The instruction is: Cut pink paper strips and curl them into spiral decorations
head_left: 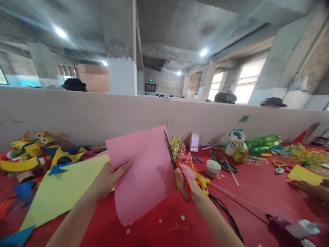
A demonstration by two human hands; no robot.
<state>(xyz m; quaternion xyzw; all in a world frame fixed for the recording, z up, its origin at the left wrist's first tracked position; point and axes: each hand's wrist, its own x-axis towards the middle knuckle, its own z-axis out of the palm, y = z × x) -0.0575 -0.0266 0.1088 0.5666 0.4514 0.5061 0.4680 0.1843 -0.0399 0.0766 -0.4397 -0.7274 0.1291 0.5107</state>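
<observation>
Pink paper (pixel 144 171): left hand (pixel 115 175) pinching its left side; right hand (pixel 183 183) gripping red-handled scissors (pixel 176 164) at its right edge. Step: apparently cutting; next snip calls for a taut sheet.

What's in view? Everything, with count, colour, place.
Pink sheet: one, pink, centre
Held scissors: one, red-handled, centre
Pale sheet: one, yellow, left
Paper crafts: several, multicoloured, left
Curly strips: many, multicoloured, centre
Tool: one, yellow, near tub
Tub: one, whitish, right
Resting scissors: one, green-handled, right
Marked container: one, white, right
Crumpled plastic: uncounted, green, right
Table: one, red, foreground
Partition: one, white, behind table
Caps: several, dark, beyond partition
Neighbour's hand: one, bare, right edge
Left hand: one, bare, holding pink sheet
Right hand: one, bare, holding scissors
</observation>
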